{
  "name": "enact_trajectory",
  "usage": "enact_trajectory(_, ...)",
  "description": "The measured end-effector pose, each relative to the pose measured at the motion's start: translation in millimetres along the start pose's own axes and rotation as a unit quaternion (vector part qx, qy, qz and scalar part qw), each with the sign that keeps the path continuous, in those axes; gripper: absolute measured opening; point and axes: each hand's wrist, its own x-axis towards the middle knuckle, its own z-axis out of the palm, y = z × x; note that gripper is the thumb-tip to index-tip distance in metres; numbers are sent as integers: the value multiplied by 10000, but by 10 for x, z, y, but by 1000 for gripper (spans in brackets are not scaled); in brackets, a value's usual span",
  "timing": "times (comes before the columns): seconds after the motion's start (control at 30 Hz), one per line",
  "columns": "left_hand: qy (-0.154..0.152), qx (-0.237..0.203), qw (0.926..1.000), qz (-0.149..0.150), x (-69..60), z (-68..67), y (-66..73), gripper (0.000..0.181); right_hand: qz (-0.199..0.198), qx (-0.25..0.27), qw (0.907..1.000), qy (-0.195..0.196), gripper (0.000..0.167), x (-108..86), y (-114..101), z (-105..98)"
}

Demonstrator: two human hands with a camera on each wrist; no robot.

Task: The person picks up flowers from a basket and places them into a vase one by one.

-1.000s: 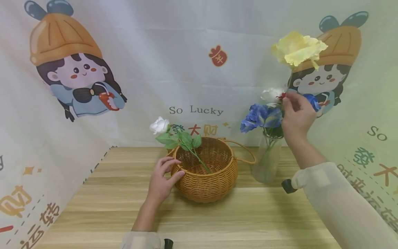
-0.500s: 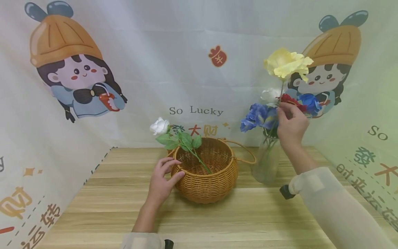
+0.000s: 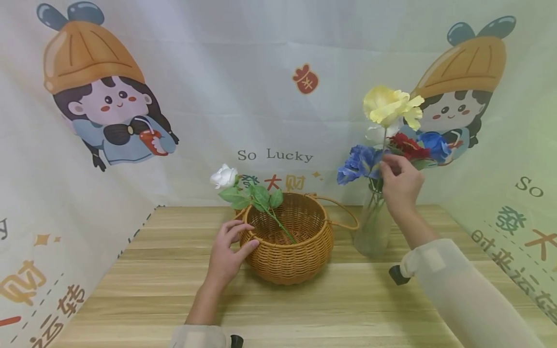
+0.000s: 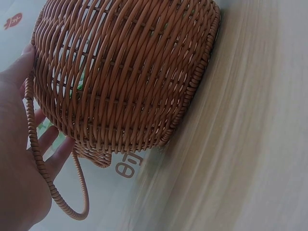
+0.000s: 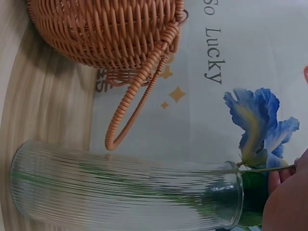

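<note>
My right hand [image 3: 401, 186] pinches the stem of a yellow flower [image 3: 391, 106], held upright over a ribbed clear glass vase [image 3: 372, 227]. In the right wrist view the stem [image 5: 269, 169] reaches the vase's mouth; how far it goes inside is hard to tell. Blue [image 3: 363, 163], red [image 3: 408, 146] and white [image 3: 377, 134] flowers stand in the vase, partly behind my hand. At the left, my left hand [image 3: 227, 246] holds the rim of a round wicker basket [image 3: 289, 261], thumb and fingers at its edge. Inside leans a white rose [image 3: 224, 176], its leaves over the rim.
Wood-grain tabletop [image 3: 348, 304] lies under the basket and vase. One basket handle [image 3: 344, 208] sticks out towards the vase; the other handle [image 4: 53, 190] hangs by my left hand. A printed cloth [image 3: 243, 96] stands behind and at both sides.
My right hand has lowered the yellow flower and moved it leftward over the vase, uncovering the red flower. My left hand, the basket and the white rose stay put.
</note>
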Motion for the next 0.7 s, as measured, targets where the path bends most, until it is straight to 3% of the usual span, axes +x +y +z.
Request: enact_trajectory(0.7,44,70,10000,46,1,8,8,31,-902,-233,9956,-27,15,-150,227,106)
